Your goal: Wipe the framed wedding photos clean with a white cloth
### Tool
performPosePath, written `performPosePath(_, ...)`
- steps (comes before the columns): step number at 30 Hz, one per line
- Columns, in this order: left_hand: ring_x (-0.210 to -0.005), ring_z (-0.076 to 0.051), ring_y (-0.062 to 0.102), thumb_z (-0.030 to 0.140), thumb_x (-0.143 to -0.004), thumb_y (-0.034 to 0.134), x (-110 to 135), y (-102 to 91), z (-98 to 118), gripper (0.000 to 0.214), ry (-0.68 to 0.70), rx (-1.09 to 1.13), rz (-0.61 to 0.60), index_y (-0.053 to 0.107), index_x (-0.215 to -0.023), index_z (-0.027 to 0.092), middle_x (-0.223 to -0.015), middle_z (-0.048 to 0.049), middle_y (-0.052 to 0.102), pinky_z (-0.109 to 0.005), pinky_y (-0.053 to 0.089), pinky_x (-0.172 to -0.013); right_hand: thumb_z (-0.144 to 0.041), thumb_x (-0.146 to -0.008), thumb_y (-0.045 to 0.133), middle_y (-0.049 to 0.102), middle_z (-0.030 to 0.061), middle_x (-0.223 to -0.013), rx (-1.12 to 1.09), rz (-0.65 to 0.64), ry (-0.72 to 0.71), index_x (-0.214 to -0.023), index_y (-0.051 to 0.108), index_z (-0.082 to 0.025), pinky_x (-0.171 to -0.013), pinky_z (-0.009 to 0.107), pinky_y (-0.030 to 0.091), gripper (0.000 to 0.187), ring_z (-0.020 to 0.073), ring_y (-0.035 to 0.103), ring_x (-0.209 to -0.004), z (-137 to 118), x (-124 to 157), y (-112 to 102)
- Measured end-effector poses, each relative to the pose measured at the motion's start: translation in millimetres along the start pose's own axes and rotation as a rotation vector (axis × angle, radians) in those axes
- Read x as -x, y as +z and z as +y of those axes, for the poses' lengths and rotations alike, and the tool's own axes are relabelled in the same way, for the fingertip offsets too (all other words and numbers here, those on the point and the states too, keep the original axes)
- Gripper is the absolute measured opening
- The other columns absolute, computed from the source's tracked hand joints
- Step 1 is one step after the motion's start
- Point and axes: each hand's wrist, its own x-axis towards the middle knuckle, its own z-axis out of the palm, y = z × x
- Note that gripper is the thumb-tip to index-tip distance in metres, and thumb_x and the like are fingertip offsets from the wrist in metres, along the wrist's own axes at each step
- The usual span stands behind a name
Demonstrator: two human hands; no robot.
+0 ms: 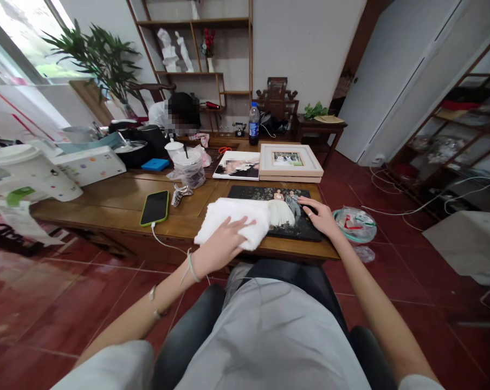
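A folded white towel (216, 216) lies near the front edge of the wooden table, covering the left part of a dark wedding photo panel (305, 230). On top of the towel rests my left hand (224, 241), its fingers spread out. My right hand (320, 216) is open too, with its fingertips on the panel's right side beside the pictured couple. The panel lies flat, a couple in a white gown and grey suit showing on it.
Behind the panel are a framed photo (288, 158) and a white photo sheet (237, 164). To the left lie a charging phone (155, 208) and a plastic cup (189, 165). A person bends at the far side. A lined bin (356, 225) stands right.
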Motion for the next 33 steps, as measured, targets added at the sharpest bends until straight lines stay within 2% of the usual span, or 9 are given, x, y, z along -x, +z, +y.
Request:
performPosePath(3,-0.137,-0.026,0.030,0.009,-0.081,0.052,12,-0.8,10,0.022,0.037,-0.006,-0.022,0.070,-0.088,0.020,-0.148,-0.0030,0.035,-0.051,0.028,-0.109,-0.026,-0.085,0.051,0.065,0.0054,-0.118,0.010,0.000,-0.006,-0.104,0.069,-0.024,-0.104,0.045,0.039,0.027,0.0223,0.056,-0.116,1,0,0)
performPosePath(5,-0.138,-0.026,0.029,0.010,-0.081,0.051,9,0.2,5,0.022,0.054,-0.008,-0.012,0.070,-0.087,0.020,-0.149,-0.0029,0.034,-0.051,0.027,-0.110,-0.026,-0.085,0.050,0.065,0.0061,-0.118,0.014,0.003,-0.007,-0.104,0.069,-0.023,-0.104,0.044,0.039,0.027,0.0221,0.057,-0.116,1,-1,0)
performPosePath(10,-0.135,-0.024,0.034,0.015,-0.087,0.045,-26,2.9,-39,0.024,0.041,-0.005,0.002,0.068,-0.093,0.017,-0.145,-0.0081,0.040,-0.047,0.030,-0.108,-0.025,-0.084,0.051,0.066,0.0055,-0.118,0.018,0.002,-0.006,-0.103,0.070,-0.024,-0.104,0.045,0.040,0.027,0.0227,0.057,-0.115,0,0,0)
performPosePath(16,-0.124,-0.026,0.047,0.031,-0.093,0.042,-79,8.4,-101,0.032,-0.078,-0.021,0.056,0.067,-0.101,0.013,-0.134,-0.0147,0.053,-0.041,0.034,-0.104,-0.025,-0.085,0.050,0.066,0.0064,-0.118,0.022,0.002,-0.002,-0.102,0.070,-0.023,-0.103,0.044,0.040,0.026,0.0226,0.057,-0.115,-2,0,0)
performPosePath(20,-0.125,-0.024,0.047,0.030,-0.093,0.040,-91,14.0,-119,0.033,-0.109,-0.001,0.110,0.065,-0.106,0.012,-0.125,-0.0128,0.060,-0.036,0.035,-0.105,-0.024,-0.085,0.050,0.065,0.0063,-0.119,0.021,0.000,-0.002,-0.103,0.069,-0.023,-0.104,0.044,0.039,0.027,0.0219,0.056,-0.116,-1,0,0)
performPosePath(23,-0.124,-0.025,0.048,0.024,-0.091,0.043,-79,16.5,-111,0.028,-0.144,-0.040,0.098,0.066,-0.103,0.012,-0.132,-0.0131,0.055,-0.037,0.036,-0.104,-0.024,-0.085,0.049,0.065,0.0060,-0.119,0.013,0.002,0.003,-0.103,0.070,-0.023,-0.104,0.045,0.039,0.027,0.0227,0.056,-0.116,0,0,1)
performPosePath(27,-0.125,-0.028,0.047,0.020,-0.090,0.044,-40,12.2,-80,0.026,-0.157,-0.086,0.058,0.066,-0.100,0.011,-0.143,-0.0171,0.041,-0.043,0.038,-0.103,-0.025,-0.085,0.049,0.065,0.0069,-0.119,0.014,0.005,-0.009,-0.103,0.070,-0.022,-0.104,0.045,0.039,0.028,0.0237,0.056,-0.116,2,0,1)
performPosePath(33,-0.136,-0.027,0.033,0.013,-0.088,0.045,25,-1.6,-22,0.024,-0.050,-0.074,-0.008,0.068,-0.094,0.016,-0.147,-0.0057,0.037,-0.046,0.034,-0.107,-0.027,-0.084,0.050,0.065,0.0076,-0.118,0.020,0.012,-0.007,-0.103,0.070,-0.022,-0.104,0.045,0.040,0.027,0.0241,0.057,-0.114,2,-1,1)
